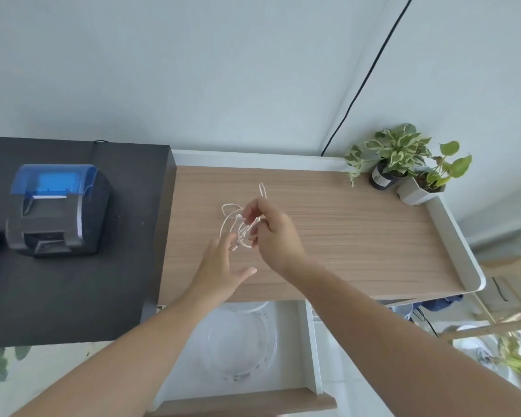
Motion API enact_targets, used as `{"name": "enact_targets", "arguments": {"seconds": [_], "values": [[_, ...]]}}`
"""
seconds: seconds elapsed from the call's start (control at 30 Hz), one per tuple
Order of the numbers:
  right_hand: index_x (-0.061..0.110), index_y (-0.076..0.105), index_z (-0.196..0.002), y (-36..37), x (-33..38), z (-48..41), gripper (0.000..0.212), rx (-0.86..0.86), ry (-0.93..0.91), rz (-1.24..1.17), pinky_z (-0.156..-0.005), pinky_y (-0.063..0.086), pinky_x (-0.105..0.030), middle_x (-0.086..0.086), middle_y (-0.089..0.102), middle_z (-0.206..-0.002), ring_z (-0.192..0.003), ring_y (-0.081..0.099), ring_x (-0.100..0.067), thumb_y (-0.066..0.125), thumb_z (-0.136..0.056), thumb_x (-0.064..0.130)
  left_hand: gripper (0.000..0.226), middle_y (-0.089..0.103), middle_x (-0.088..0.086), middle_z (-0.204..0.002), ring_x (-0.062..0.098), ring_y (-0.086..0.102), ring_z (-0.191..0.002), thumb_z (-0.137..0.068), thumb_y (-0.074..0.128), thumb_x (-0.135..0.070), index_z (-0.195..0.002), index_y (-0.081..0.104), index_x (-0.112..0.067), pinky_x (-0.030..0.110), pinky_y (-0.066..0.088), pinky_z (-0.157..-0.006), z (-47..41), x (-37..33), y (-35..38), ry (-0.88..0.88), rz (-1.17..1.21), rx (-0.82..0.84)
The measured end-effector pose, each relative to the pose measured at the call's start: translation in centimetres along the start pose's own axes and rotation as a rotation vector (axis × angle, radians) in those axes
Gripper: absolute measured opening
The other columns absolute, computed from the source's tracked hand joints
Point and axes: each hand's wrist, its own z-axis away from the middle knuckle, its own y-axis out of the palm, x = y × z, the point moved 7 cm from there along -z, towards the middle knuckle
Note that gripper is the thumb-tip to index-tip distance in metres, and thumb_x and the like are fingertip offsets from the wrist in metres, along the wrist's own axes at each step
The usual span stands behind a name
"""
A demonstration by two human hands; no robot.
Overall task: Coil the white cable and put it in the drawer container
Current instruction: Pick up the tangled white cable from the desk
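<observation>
White cable point(233, 218) — thin, loosely looped — pinched in right hand point(272, 233) fingers; left hand point(223, 266) fingers spread.

A matt wood-grain bench point(358, 236) with a smooth white rim. Beside it, a matt black surface point(73, 296) carries a black plastic label printer point(57, 209) with a glossy translucent blue lid. A clear plastic container point(238, 341) sits in the smooth white drawer point(310, 341).

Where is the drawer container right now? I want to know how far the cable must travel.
In the head view, the clear drawer container sits bottom centre in the open drawer, directly below the wooden tabletop and both hands.
</observation>
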Motion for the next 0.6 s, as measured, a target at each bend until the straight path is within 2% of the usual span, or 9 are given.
{"name": "enact_targets", "arguments": {"seconds": [0.1,0.17,0.2,0.3,0.37,0.43,0.5,0.53,0.6], "values": [[0.011,0.053,-0.094,-3.2,10.5,-1.3,0.044,-0.006,-0.194,-0.128,-0.046,0.049,-0.033,-0.003,0.057,-0.089,-0.058,0.050,-0.023,0.022,-0.079,-0.017,0.008,0.059,-0.004,-0.108,0.020,0.052,-0.112,-0.091,0.068,-0.027,-0.096,0.065,-0.022,0.029,0.036,-0.091,-0.8,-4.2,-2.4,0.054,-0.029,-0.101],[0.012,0.048,-0.097,-5.5,16.1,-1.7,0.046,-0.027,-0.305,-0.175,-0.044,0.043,-0.026,-0.005,0.055,-0.089,-0.056,0.046,-0.023,0.019,-0.078,-0.019,0.011,0.067,-0.002,-0.109,0.020,0.059,-0.110,-0.092,0.068,-0.033,-0.091,0.060,-0.025,0.031,0.041,-0.083,-1.3,-6.0,-3.6,0.012,0.084,-0.088],[0.013,0.046,-0.101,-6.6,18.1,-1.8,0.048,-0.032,-0.326,-0.189,-0.043,0.040,-0.025,-0.006,0.055,-0.088,-0.055,0.045,-0.023,0.017,-0.078,-0.018,0.022,0.066,-0.004,-0.116,0.016,0.060,-0.114,-0.088,0.071,-0.037,-0.101,0.057,-0.026,0.031,0.044,-0.086,-1.4,-6.9,-4.1,-0.011,0.165,-0.064],[0.013,0.040,-0.119,-9.0,21.1,-2.0,0.051,-0.031,-0.313,-0.203,-0.043,0.036,-0.027,-0.005,0.056,-0.086,-0.056,0.044,-0.023,0.019,-0.082,-0.016,0.084,0.053,-0.008,-0.136,0.008,0.049,-0.132,-0.070,0.082,-0.050,-0.138,0.034,-0.037,0.035,0.041,-0.105,-0.9,-10.8,-6.0,0.058,0.284,-0.054],[0.013,0.035,-0.128,-10.0,22.1,-1.6,0.054,-0.028,-0.321,-0.198,-0.042,0.037,-0.027,-0.004,0.057,-0.084,-0.055,0.044,-0.024,0.020,-0.085,-0.016,0.092,0.048,-0.008,-0.139,0.004,0.045,-0.135,-0.073,0.084,-0.043,-0.143,0.025,-0.045,0.027,0.040,-0.105,-0.1,-13.6,-6.8,0.130,0.358,-0.008],[0.012,0.031,-0.133,-10.4,23.1,-1.1,0.056,-0.022,-0.336,-0.193,-0.042,0.037,-0.027,-0.003,0.058,-0.084,-0.055,0.044,-0.024,0.021,-0.086,-0.016,0.063,0.055,-0.008,-0.137,0.003,0.055,-0.125,-0.087,0.076,-0.025,-0.139,0.042,-0.040,0.013,0.046,-0.092,0.8,-15.8,-6.8,0.185,0.405,0.103],[0.011,0.030,-0.135,-10.9,24.9,-0.9,0.056,-0.023,-0.364,-0.166,-0.042,0.037,-0.026,-0.003,0.059,-0.084,-0.055,0.044,-0.024,0.021,-0.086,-0.016,0.019,0.072,-0.006,-0.118,0.008,0.069,-0.106,-0.098,0.063,-0.021,-0.113,0.066,-0.032,0.019,0.051,-0.085,1.9,-17.2,-6.8,0.224,0.335,0.129],[0.010,0.030,-0.135,-11.5,26.0,-0.9,0.056,-0.036,-0.386,-0.153,-0.041,0.037,-0.025,-0.004,0.059,-0.084,-0.056,0.044,-0.024,0.021,-0.086,-0.016,0.015,0.076,-0.003,-0.102,0.008,0.072,-0.094,-0.102,0.057,-0.022,-0.100,0.071,-0.028,0.022,0.053,-0.083,2.4,-17.5,-7.0,0.245,0.298,0.091],[0.008,0.032,-0.133,-14.0,28.7,-0.9,0.055,-0.097,-0.433,-0.151,-0.041,0.035,-0.023,-0.006,0.060,-0.084,-0.057,0.045,-0.024,0.021,-0.085,-0.016,0.029,0.070,0.002,-0.080,0.005,0.072,-0.074,-0.106,0.048,-0.022,-0.093,0.074,-0.019,0.015,0.051,-0.072,3.1,-17.3,-7.5,0.208,0.320,0.008]]}}
